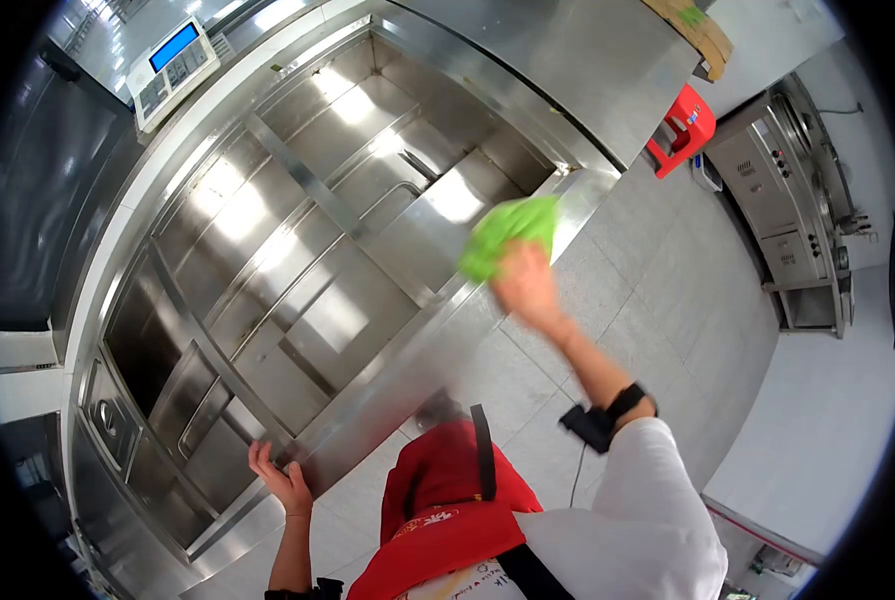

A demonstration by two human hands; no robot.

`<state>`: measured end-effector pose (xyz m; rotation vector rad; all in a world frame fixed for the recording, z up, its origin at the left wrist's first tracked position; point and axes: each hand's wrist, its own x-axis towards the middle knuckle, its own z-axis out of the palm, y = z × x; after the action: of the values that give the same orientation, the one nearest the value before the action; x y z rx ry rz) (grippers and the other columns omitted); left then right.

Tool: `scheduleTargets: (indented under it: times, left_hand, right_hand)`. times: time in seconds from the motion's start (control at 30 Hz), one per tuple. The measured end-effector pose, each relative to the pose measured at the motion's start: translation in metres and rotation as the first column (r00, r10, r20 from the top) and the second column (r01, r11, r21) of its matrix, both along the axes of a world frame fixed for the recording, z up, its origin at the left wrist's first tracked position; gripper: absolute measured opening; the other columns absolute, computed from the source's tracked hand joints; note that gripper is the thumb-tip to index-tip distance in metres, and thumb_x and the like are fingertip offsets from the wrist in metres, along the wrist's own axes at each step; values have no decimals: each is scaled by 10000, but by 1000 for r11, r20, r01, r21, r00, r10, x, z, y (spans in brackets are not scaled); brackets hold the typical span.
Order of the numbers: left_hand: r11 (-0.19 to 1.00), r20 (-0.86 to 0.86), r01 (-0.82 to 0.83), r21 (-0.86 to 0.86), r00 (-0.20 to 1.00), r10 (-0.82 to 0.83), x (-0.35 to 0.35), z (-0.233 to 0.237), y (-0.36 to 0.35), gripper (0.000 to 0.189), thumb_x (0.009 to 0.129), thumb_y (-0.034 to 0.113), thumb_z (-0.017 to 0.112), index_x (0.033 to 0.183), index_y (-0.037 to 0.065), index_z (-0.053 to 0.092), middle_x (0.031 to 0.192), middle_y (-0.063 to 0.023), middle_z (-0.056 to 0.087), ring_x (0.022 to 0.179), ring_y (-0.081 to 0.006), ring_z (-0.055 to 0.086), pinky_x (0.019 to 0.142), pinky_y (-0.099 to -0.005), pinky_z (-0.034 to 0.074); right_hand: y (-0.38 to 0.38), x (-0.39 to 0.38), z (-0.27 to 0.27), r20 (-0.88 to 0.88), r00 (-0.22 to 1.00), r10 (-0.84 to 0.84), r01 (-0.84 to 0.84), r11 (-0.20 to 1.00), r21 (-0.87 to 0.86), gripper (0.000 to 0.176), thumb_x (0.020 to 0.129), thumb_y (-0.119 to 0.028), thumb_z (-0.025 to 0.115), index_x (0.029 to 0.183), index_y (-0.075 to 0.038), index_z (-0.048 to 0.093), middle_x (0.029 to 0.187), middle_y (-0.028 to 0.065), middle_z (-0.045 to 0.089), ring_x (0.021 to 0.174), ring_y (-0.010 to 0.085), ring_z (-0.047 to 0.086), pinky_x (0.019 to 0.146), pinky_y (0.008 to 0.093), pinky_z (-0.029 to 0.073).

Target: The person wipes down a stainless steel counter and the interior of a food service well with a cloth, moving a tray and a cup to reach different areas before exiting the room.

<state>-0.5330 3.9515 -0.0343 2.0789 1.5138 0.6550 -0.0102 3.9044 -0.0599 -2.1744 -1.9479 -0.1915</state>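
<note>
My right hand (526, 285) grips a bright green cloth (513, 232), blurred by motion, at the front rim of a long stainless steel counter (388, 370). The cloth overlaps the rim near its right end. At the rim further left rests my left hand (283, 480), fingers spread apart, with nothing in it. Between and beyond the hands lie the counter's recessed metal wells (338, 310), split by steel dividers. A thin handle-like bar (393, 195) shows in one well.
A beige control box with a blue screen (175, 65) sits on the far ledge. A red stool (686, 130) and a steel cooking unit (783, 200) stand to the right on grey floor tiles. Cardboard (696, 32) lies on the steel table (588, 60) at the back.
</note>
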Motion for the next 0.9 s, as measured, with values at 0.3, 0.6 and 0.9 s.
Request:
scheduleTargets:
  times: [0.3,0.6,0.9]
  left_hand:
    - [997,33,-76,3,997,76,-6,0,-5,494,863,272,531,1260,1,418,1384,-186,303,1223,-345,381,990,-394,338]
    - [994,30,-106,39,994,105,-5,1,-8,525,838,284,561,1259,6,414,1379,-177,299,1173,-367,442,956,-429,399]
    - [991,-1,-104,78,995,105,-5,4,-10,526,865,385,541,1254,44,441,1366,-150,327,1167,-370,460,913,-437,424]
  right_hand:
    - [-2,-77,-19,-336,890,309,-263,949,176,348,743,-262,658,1069,-154,603,1107,75,572,1084,279,514,993,442,380]
    - [15,96,-9,110,907,-406,396,913,98,289,882,-247,503,1095,-61,564,1134,146,535,1070,283,505,908,479,392]
    - [-19,-194,23,-295,914,279,-256,960,114,313,791,-252,614,1077,-132,575,1145,135,521,1139,314,460,1024,458,326]
